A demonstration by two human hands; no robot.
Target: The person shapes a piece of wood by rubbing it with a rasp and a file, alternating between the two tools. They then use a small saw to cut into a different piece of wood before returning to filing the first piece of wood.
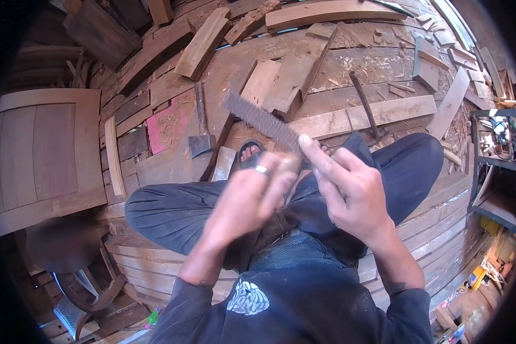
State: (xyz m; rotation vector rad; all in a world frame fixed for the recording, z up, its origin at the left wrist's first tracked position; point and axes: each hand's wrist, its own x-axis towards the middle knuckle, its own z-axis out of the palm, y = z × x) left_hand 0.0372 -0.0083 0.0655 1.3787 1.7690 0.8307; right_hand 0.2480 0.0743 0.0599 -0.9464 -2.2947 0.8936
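A flat, grey-brown strip with rough, toothed-looking edges (261, 121), much like a saw blade and smeared by motion, slants up and left above my lap. My right hand (352, 186) pinches its lower end, the index finger stretched along it. Close beside that end, my left hand (243, 195), with a ring on one finger, is closed and blurred; I cannot tell what is in it. Beyond my hands, a hatchet (202, 144) lies on the left and a hammer (365, 106) on the right.
A panelled wooden door (46, 152) stands at the left. Curved and straight timber pieces (327, 14) and shavings cover much of the plank floor ahead. A long board (378, 116) lies beneath the hammer. A dark metal shelf (499, 160) is at the right.
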